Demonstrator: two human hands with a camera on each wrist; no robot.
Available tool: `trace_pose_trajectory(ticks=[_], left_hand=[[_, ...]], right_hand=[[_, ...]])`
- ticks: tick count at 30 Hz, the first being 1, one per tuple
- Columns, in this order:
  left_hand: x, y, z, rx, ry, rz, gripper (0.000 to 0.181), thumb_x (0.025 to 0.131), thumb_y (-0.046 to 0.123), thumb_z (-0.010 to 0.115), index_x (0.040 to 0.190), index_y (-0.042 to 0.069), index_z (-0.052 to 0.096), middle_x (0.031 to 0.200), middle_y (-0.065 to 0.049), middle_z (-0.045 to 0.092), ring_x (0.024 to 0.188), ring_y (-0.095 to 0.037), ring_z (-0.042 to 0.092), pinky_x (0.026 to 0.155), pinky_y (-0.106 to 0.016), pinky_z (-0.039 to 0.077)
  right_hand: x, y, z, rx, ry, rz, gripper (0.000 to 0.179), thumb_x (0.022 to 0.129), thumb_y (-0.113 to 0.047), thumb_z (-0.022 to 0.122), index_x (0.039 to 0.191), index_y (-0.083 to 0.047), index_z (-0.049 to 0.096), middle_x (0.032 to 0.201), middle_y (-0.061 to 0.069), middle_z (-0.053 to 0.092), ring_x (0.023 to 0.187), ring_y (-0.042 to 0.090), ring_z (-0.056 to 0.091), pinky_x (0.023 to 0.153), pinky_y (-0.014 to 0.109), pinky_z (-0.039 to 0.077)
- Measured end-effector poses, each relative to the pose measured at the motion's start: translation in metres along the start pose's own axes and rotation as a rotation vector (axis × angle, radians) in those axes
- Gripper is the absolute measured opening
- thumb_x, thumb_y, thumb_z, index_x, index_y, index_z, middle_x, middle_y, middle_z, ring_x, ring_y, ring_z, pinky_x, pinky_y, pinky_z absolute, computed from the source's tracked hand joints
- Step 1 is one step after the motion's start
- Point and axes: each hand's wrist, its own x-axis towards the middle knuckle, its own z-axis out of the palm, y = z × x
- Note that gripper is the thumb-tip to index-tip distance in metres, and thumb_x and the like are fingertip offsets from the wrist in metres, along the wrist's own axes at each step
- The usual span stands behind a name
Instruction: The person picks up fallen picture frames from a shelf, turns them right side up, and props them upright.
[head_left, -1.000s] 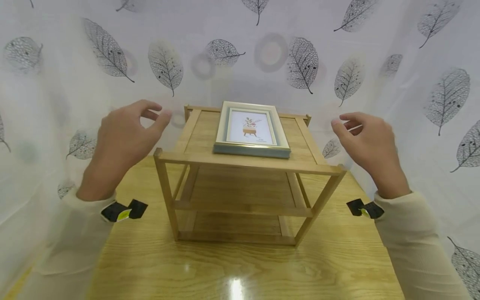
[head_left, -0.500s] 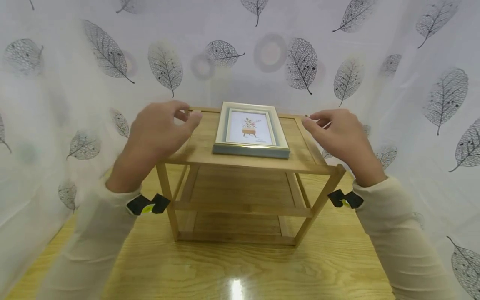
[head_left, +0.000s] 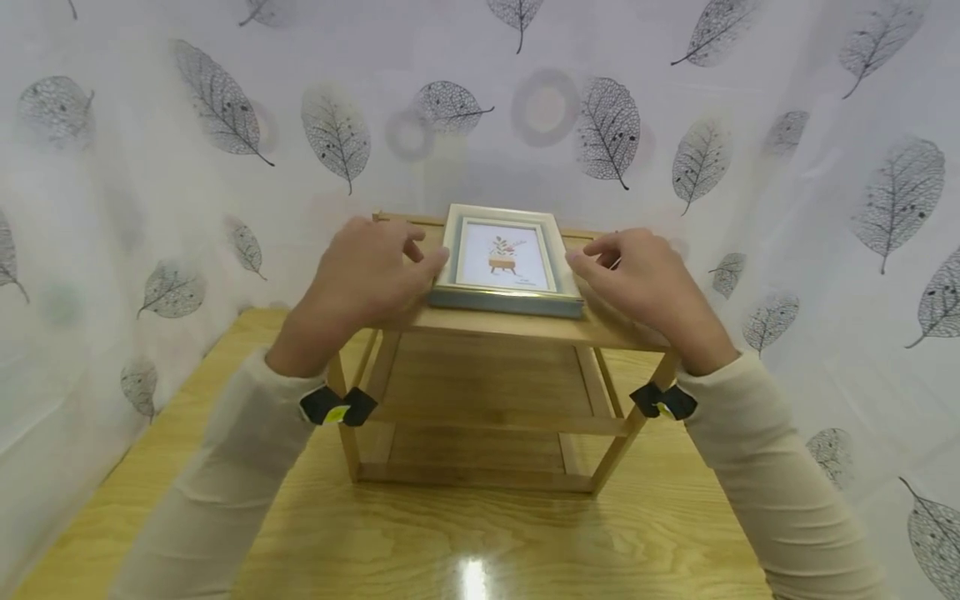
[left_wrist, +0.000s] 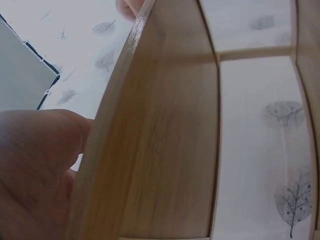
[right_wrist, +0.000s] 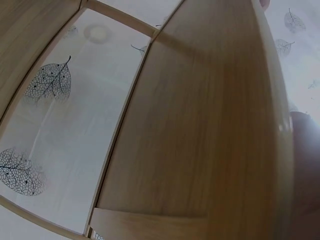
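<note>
A picture frame [head_left: 504, 254] lies face up on the top board of a wooden tiered shelf [head_left: 487, 419]; it shows a small drawing of flowers in a pot. My left hand [head_left: 367, 275] hovers over the left of the top board, its thumb at the frame's left edge. On the other side, my right hand [head_left: 641, 275] has its thumb by the right edge. Fingers of both hands are loosely bent, and contact with the frame cannot be made out. Each wrist view looks from under the top board [left_wrist: 165, 135], with part of the hand beyond its edge.
The shelf stands on a light wood-grain tabletop [head_left: 420, 542]. Lower tiers [head_left: 480, 375] lie below the top board. A white curtain with leaf prints [head_left: 480, 167] hangs behind and along both sides.
Both hands have come inward from outside the shelf to the two sides of the picture frame. The frame and shelf have stayed in place.
</note>
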Motion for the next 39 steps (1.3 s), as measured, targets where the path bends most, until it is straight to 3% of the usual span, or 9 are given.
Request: trace_pose_trajectory(ticks=[5,8,11,14,19,22,27,32,39], left_hand=[[0.005,0.001,0.005,0.024,-0.002,0.037,0.039,0.101,0.04,0.054,0.102,0.006,0.073,0.109,-0.011,0.075,0.115,-0.036,0.06,0.108,-0.05,0.034],[0.006,0.002,0.007,0.024,0.012,0.067,0.037,0.1,0.036,0.055,0.079,0.008,0.068,0.091,-0.008,0.074,0.1,-0.03,0.062,0.102,-0.048,0.036],[0.007,0.004,0.007,0.024,0.018,0.088,0.039,0.099,0.033,0.054,0.066,0.012,0.056,0.072,-0.004,0.062,0.087,-0.027,0.055,0.094,-0.045,0.036],[0.007,0.006,0.006,0.016,0.017,0.095,0.038,0.098,0.03,0.054,0.064,0.013,0.053,0.065,-0.004,0.053,0.082,-0.028,0.049,0.092,-0.045,0.035],[0.007,0.007,0.005,0.008,0.014,0.101,0.036,0.098,0.027,0.054,0.065,0.012,0.055,0.067,-0.005,0.055,0.082,-0.028,0.052,0.1,-0.048,0.037],[0.007,0.007,0.004,0.002,0.011,0.106,0.034,0.098,0.025,0.054,0.066,0.011,0.057,0.073,-0.006,0.061,0.086,-0.028,0.058,0.105,-0.049,0.036],[0.007,0.006,0.004,-0.021,-0.003,0.107,0.032,0.098,0.024,0.055,0.07,0.01,0.064,0.098,-0.009,0.075,0.11,-0.032,0.061,0.11,-0.049,0.034],[0.008,0.005,0.003,-0.022,-0.009,0.11,0.031,0.098,0.024,0.055,0.075,0.009,0.069,0.111,-0.012,0.075,0.12,-0.035,0.056,0.113,-0.048,0.031],[0.007,0.007,0.002,-0.025,0.014,0.109,0.03,0.099,0.022,0.055,0.086,0.005,0.076,0.117,-0.012,0.073,0.123,-0.036,0.055,0.113,-0.047,0.032]], right_hand=[[0.001,0.0,0.005,0.018,-0.032,-0.022,0.044,0.1,-0.039,0.056,0.115,-0.001,0.074,0.106,0.017,0.072,0.099,0.031,0.063,0.086,0.048,0.049],[0.002,0.0,0.008,0.025,-0.028,-0.041,0.038,0.099,-0.032,0.059,0.111,0.0,0.075,0.105,0.017,0.071,0.097,0.03,0.063,0.086,0.047,0.048],[0.002,-0.001,0.01,0.022,-0.018,-0.047,0.035,0.097,-0.028,0.06,0.109,0.001,0.076,0.101,0.016,0.07,0.094,0.028,0.061,0.083,0.044,0.047],[0.002,-0.001,0.011,0.012,-0.018,-0.054,0.035,0.096,-0.028,0.059,0.107,0.0,0.076,0.098,0.014,0.069,0.092,0.027,0.059,0.081,0.041,0.046],[0.003,-0.002,0.012,0.018,-0.038,-0.055,0.035,0.097,-0.028,0.059,0.106,0.001,0.076,0.1,0.015,0.071,0.093,0.027,0.063,0.084,0.043,0.049],[0.003,-0.002,0.014,0.029,-0.046,-0.036,0.034,0.097,-0.026,0.058,0.106,0.003,0.074,0.104,0.017,0.07,0.096,0.028,0.062,0.087,0.044,0.05],[0.004,-0.003,0.017,0.033,-0.039,-0.003,0.033,0.097,-0.024,0.057,0.107,0.004,0.072,0.101,0.017,0.067,0.092,0.028,0.059,0.083,0.041,0.047],[0.002,-0.005,0.018,0.024,-0.011,0.002,0.032,0.097,-0.023,0.056,0.107,0.003,0.071,0.098,0.016,0.065,0.089,0.028,0.057,0.08,0.04,0.045],[0.003,-0.006,0.02,0.018,0.019,0.003,0.035,0.098,-0.025,0.054,0.114,0.002,0.069,0.108,0.018,0.069,0.099,0.031,0.062,0.091,0.047,0.048]])
